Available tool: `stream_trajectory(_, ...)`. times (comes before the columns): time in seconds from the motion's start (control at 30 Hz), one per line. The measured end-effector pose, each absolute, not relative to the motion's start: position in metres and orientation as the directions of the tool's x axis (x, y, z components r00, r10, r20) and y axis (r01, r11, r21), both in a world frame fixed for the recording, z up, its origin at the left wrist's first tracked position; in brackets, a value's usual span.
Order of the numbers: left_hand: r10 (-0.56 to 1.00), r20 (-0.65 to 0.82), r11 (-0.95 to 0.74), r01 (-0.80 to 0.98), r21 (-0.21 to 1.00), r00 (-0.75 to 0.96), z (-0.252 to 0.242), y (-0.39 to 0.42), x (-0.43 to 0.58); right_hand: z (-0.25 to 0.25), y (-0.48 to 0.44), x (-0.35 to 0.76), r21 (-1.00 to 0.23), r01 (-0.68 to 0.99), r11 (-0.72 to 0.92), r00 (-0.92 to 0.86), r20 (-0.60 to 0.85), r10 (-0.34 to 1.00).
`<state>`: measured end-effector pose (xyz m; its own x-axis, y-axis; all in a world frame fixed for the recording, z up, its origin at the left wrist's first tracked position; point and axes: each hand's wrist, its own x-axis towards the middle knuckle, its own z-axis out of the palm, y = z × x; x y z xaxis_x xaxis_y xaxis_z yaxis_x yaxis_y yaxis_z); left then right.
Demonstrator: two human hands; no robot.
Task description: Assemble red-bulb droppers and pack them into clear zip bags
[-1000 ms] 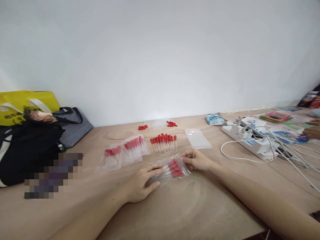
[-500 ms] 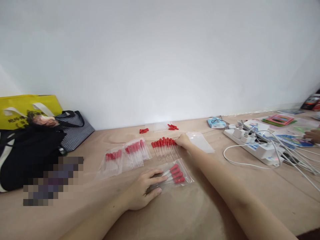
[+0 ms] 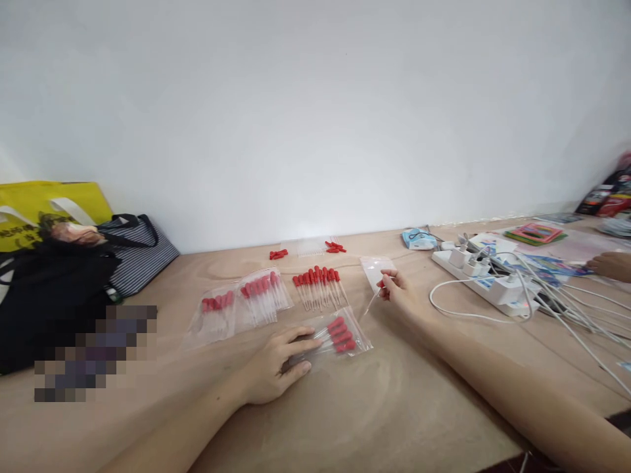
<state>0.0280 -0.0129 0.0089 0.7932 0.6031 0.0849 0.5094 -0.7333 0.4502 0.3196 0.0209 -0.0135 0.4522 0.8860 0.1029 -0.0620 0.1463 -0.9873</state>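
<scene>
My left hand [image 3: 276, 364] lies over the lower end of a clear zip bag [image 3: 363, 341], fingers stretched out and thumb apart. Inside that bag are several glass droppers with red rubber bulbs [image 3: 341, 334], bulbs toward the right. My right hand [image 3: 398, 292] pinches one dropper [image 3: 373, 300] by its red bulb, its thin tip pointing down and left above the table. Left of it lies a loose row of red-bulbed droppers [image 3: 320, 282]. Behind my right hand is a flat clear zip bag [image 3: 374, 264], partly covered by the fingers.
Filled dropper bags [image 3: 214, 318] overlap at the left. Loose red bulbs [image 3: 336, 247] and glass tubes lie by the wall. A white power strip [image 3: 493, 289] with cables sits right; another person's hand [image 3: 611, 265] is farther right. Bags [image 3: 142, 256] stand at the left.
My right hand has taken a dropper from the row and moved right and toward me with it. My left hand stays on the bag; the view has shifted slightly.
</scene>
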Motion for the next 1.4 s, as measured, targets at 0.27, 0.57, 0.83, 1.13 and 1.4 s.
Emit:
stream_trajectory(0.27,0.590,0.089,-0.751,0.505,0.425,0.802,0.007,-0.012,0.028,-0.020,-0.002,0.298,-0.965,-0.244,0.100,0.404,-0.008,0.915)
stream_trajectory(0.57,0.617,0.045,-0.723,0.544,0.427,0.785,0.013,-0.015,0.031,-0.009,-0.016,0.286,-0.913,-0.402,-0.074,0.243,-0.185,0.952)
stream_trajectory(0.83,0.633,0.061,-0.712,0.550,0.436,0.771,0.011,-0.016,0.028,-0.014,-0.018,0.291,-0.835,-0.523,-0.172,0.133,-0.279,0.951)
stream_trajectory(1.13,0.637,0.095,-0.719,0.545,0.431,0.765,0.013,-0.018,0.029,-0.016,-0.023,0.284,-0.974,-0.184,-0.130,-0.119,-0.109,0.987)
stream_trajectory(1.4,0.626,0.098,-0.719,0.523,0.457,0.774,0.012,-0.015,0.031,-0.015,-0.021,0.287,-0.989,0.103,-0.107,-0.247,-0.130,0.960)
